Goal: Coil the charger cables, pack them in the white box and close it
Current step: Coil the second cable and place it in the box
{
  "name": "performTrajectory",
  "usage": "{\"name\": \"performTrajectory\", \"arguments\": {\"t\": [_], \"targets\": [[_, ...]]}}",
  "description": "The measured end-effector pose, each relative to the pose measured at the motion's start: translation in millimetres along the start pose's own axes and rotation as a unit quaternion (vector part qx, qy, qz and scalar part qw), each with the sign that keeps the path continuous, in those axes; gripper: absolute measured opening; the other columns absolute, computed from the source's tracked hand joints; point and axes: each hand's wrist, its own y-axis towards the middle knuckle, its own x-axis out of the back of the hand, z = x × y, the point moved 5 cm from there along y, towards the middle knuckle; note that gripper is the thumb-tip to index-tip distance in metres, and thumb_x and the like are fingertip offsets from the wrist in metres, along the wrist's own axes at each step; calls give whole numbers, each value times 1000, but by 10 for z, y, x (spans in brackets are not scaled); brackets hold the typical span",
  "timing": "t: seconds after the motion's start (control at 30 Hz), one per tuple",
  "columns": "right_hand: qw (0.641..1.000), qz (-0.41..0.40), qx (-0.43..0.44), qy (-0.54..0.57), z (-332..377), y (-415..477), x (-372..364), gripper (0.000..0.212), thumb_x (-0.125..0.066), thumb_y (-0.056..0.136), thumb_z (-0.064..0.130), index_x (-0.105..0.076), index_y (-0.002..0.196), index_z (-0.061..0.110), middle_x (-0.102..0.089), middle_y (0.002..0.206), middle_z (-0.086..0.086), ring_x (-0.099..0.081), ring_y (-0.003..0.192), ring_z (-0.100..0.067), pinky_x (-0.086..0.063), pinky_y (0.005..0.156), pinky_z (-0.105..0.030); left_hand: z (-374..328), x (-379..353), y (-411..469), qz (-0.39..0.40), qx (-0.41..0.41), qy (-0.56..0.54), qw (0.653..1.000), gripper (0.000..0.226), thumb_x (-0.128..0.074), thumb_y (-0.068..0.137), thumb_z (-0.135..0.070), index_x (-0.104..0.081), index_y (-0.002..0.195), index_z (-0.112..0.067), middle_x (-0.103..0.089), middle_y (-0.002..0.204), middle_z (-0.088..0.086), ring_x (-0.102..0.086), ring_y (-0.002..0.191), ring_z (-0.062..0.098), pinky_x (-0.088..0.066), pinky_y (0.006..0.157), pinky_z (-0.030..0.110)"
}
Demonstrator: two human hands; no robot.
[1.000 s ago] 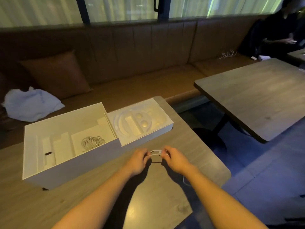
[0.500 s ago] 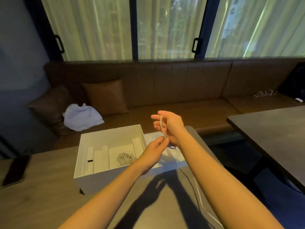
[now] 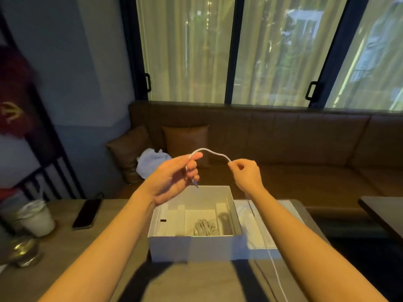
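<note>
A white charger cable (image 3: pixel 210 151) arcs in the air between both hands, above the white box (image 3: pixel 194 247). My left hand (image 3: pixel 174 179) pinches one end, with the plug hanging down from its fingers. My right hand (image 3: pixel 246 174) pinches the cable further along; the rest drops past my right forearm and off the table's front. Inside the box lies a coiled cable (image 3: pixel 205 227) in a middle compartment. The box lid (image 3: pixel 257 232) lies open side up, right against the box.
A dark phone (image 3: pixel 87 212) lies on the wooden table (image 3: pixel 109 247) to the left, beside a lidded plastic cup (image 3: pixel 36 217) and a small shiny object (image 3: pixel 21 250). A brown bench with cushions and a white cloth (image 3: pixel 152 163) runs behind. Another table (image 3: pixel 383 212) stands at right.
Both hands rose from the table with the cable and then moved apart, stretching a short arc of it between them. The head tilted up, showing the window.
</note>
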Motion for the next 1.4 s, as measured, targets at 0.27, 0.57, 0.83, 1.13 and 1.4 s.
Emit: {"name": "performTrajectory", "arguments": {"t": [0.27, 0.57, 0.83, 1.13, 1.4], "targets": [[905, 420, -68, -1, 182, -715, -733, 24, -34, 98, 23, -52, 88, 12, -54, 70, -8, -56, 60, -18, -48, 62, -30, -359, 180, 332, -136, -174, 18, 975, 30, -46, 97, -10, -50, 127, -8, -67, 110, 4, -70, 86, 11, -56, 76, 20], [904, 232, 227, -279, 902, -642, -157, 21, -53, 92, 31, -70, 101, 22, -69, 92, -4, -63, 81, -21, -55, 72, -40, -48, 358, 324, -110, -136, 515, 839, 45, -45, 96, -5, -37, 141, -6, -68, 107, 10, -65, 89, 13, -52, 95, 32], [937, 108, 267, -198, 1151, -431, 375, 28, -70, 73, 50, -69, 81, 23, -67, 78, 6, -62, 73, -10, -58, 70, -34, 192, 61, 8, 127, 125, 268, 947, 34, -39, 99, -15, -52, 129, -6, -63, 71, 3, -54, 62, 11, -50, 70, 24], [976, 92, 157, 122, 845, -283, 110, 21, -61, 90, 29, -69, 81, 12, -58, 61, 2, -51, 53, -3, -41, 49, -16, -188, -217, -14, 118, 21, -66, 991, 44, -32, 97, -22, -71, 107, -4, -55, 63, 3, -48, 53, 12, -51, 59, 24], [946, 311, 84, -26, 651, -576, -504, 26, -40, 100, 25, -59, 91, 11, -53, 66, -5, -51, 58, -17, -53, 63, -37, -344, -191, 206, -92, -146, 3, 985, 26, -37, 100, -13, -57, 116, -8, -65, 102, 4, -66, 87, 14, -54, 85, 24]]}}
